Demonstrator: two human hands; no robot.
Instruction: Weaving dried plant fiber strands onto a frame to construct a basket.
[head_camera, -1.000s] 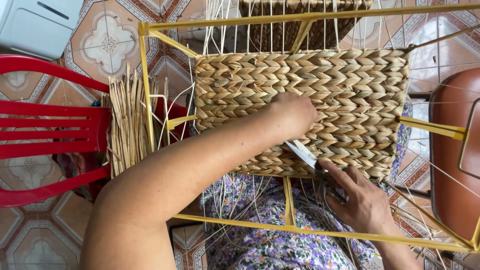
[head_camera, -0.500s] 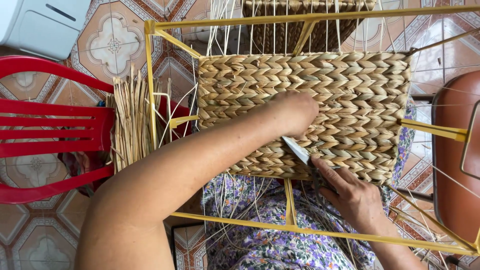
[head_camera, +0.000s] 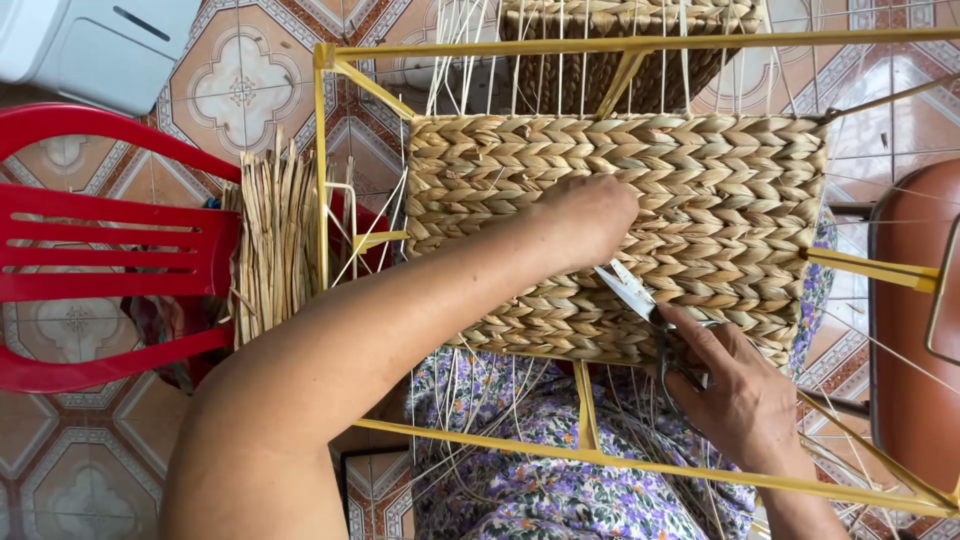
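Floral-print cloth (head_camera: 560, 490) across lap, nearest to camera, under loose pale strands. Right hand (head_camera: 735, 395) low at right, fingers curled through handles of scissors (head_camera: 632, 290), grip closed on them, blades pointed up and left against woven panel (head_camera: 690, 200). Left forearm laid diagonally from lower left, left hand (head_camera: 590, 215) pressed knuckles-up on panel's middle, fingers bunched at weave just beside blade tips; whether anything pinched there, not discernible. Step judged as trimming of stray fibre ends from braided surface; next cut judged to call for blade tips kept shallow, clear of braid itself and of holding fingers. Panel stretched inside yellow metal frame (head_camera: 322, 180), on upright strands. Bundle of dried straw (head_camera: 275, 240) beside frame's left post. Red plastic chair (head_camera: 110, 250) further left. Patterned tile floor (head_camera: 240, 85) beyond.
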